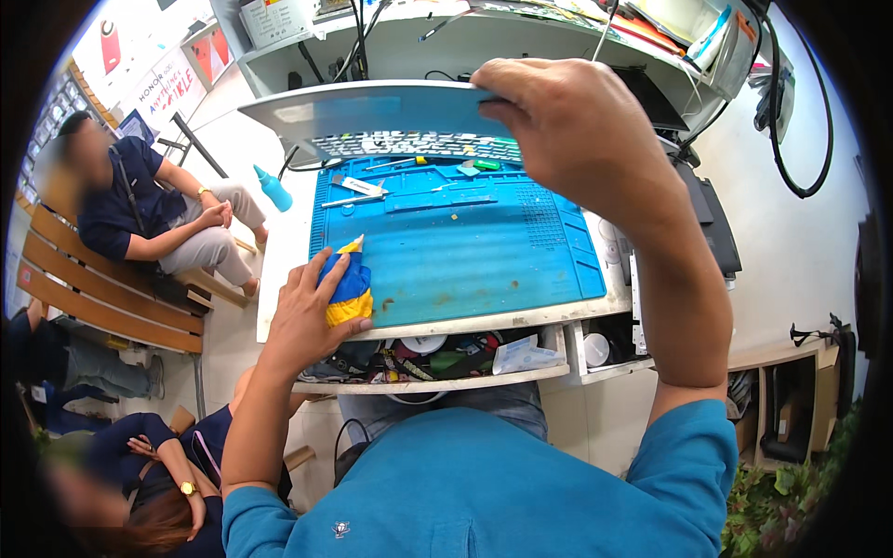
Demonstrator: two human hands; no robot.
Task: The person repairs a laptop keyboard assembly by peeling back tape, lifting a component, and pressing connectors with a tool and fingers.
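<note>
My right hand (567, 116) is raised at the far side of the bench, its fingers and thumb pinching the upper edge of a thin pale panel (391, 107) that looks like a laptop lid. Under the panel shows a strip of light keys (419, 144), partly hidden by it. At the front left of the blue work mat (446, 270), my left hand (312, 302) lies around a crumpled blue and yellow cloth (350, 290), thumb along its near edge. Slim metal tools (353, 199) and a green-handled piece (484, 165) lie towards the mat's far side.
A teal bottle (272, 188) stands left of the mat. Below the bench edge, an open drawer (437, 383) holds mixed items. Cables (361, 42) hang from a cluttered shelf (521, 17). One person sits on a wooden bench (112, 288); others are at lower left.
</note>
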